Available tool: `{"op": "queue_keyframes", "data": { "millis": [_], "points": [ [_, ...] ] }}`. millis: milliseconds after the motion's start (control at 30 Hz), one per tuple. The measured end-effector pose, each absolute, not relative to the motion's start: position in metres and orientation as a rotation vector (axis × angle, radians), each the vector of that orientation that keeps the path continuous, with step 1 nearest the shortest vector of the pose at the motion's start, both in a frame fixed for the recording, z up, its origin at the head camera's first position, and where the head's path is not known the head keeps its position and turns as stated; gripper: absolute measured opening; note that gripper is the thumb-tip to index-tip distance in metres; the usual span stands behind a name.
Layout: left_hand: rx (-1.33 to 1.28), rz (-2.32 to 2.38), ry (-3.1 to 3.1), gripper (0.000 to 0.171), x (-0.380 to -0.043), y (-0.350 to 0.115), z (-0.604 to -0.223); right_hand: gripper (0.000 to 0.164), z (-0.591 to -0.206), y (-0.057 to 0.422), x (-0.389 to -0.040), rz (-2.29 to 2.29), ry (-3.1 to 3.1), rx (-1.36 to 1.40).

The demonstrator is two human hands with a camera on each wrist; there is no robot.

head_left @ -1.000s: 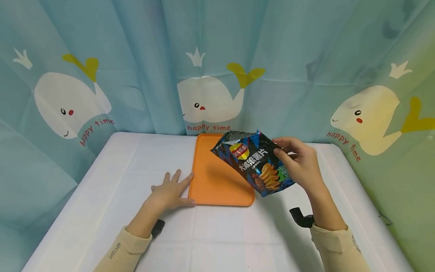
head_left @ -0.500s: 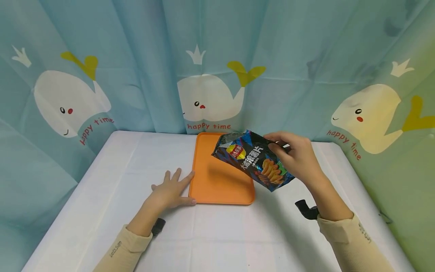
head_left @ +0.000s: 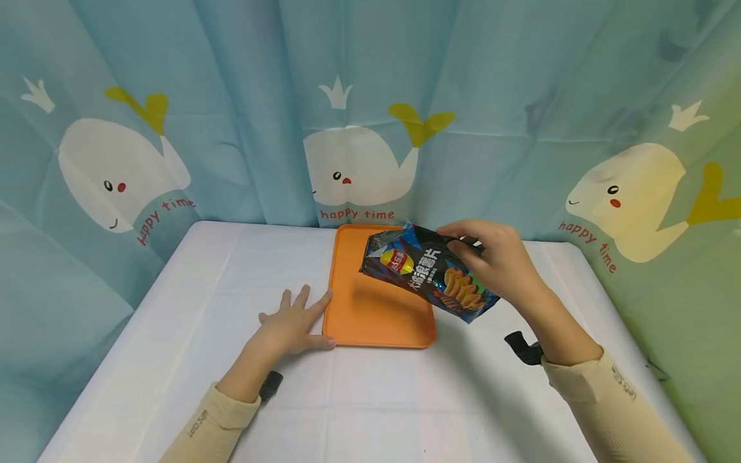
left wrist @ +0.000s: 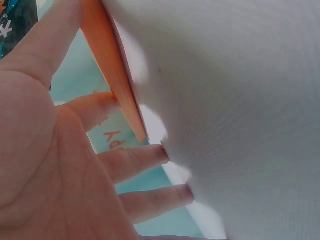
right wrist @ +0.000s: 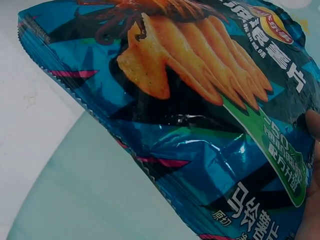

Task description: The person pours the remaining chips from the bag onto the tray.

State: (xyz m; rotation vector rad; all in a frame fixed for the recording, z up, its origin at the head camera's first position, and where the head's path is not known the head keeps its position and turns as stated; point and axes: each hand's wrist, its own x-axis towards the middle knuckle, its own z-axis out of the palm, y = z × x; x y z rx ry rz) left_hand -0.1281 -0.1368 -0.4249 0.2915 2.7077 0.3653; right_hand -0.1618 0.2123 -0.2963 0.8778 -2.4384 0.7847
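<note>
- Tray (head_left: 347, 328), orange, with a raised rim, lies flat on the white table (head_left: 347, 405).
- Chip bag (head_left: 428, 273), dark blue and black, is held aloft over the right part of the tray, tilted; its crumpled, silvery-edged end hangs above the tray, while the other end, with the chip picture and a green patch, reaches past the tray's right rim.
- Right hand (head_left: 494, 257) is to the right of the tray, pinching the bag's upper side edge, with the thumb on the printed face; most of the other fingers are hidden behind the bag.
- Left hand (head_left: 289, 328) is at the tray's left side near the front corner, palm down, fingers straight and spread, gripping nothing; thumb and index finger touch the tray's rim, and in the left wrist view two further fingertips rest on the white tabletop beside it.
- Blue curtain (head_left: 243, 128) with white whale prints (head_left: 359, 170) and red lettering hangs beyond the tray.
- Beige sleeves (head_left: 602, 392) cover both forearms on the near side of the tray, and a black piece (head_left: 523, 349) shows at each wrist.
</note>
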Motion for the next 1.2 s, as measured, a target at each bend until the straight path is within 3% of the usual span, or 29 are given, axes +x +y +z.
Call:
{"op": "queue_keyframes", "data": {
  "millis": [1200],
  "points": [
    [0.279, 0.321, 2.703, 0.101, -0.129, -0.135, -0.422, 0.023, -0.27, 0.184, -0.165, 0.498, -2.637, 1.013]
  ]
}}
